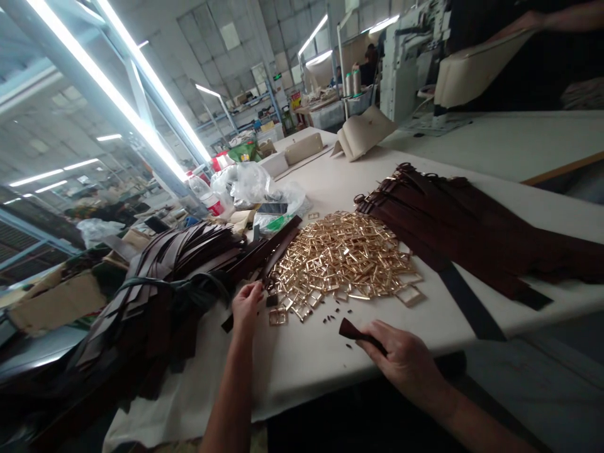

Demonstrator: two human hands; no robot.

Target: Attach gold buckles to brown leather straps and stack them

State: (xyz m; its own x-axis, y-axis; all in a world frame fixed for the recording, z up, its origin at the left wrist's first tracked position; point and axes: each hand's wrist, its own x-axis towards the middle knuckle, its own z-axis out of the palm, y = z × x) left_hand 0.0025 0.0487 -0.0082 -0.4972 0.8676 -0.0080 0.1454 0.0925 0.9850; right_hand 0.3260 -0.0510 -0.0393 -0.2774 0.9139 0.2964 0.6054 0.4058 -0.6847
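My right hand [403,358] is closed on the end of a dark brown leather strap [352,330] just above the white table [330,182], near its front edge. My left hand [246,305] pinches something small at the near-left edge of a heap of gold metal buckles [346,255]; what it holds I cannot make out. A single gold buckle [278,316] lies just right of that hand. A pile of loose dark straps [155,283] lies to the left of my left hand.
A stack of brown straps with buckles [472,220] covers the table's right side. Clear plastic bags [250,185] and a bottle [207,196] sit behind the heap. Beige leather pieces [363,132] lie farther back. Another person's arm [542,22] holds a beige panel at top right.
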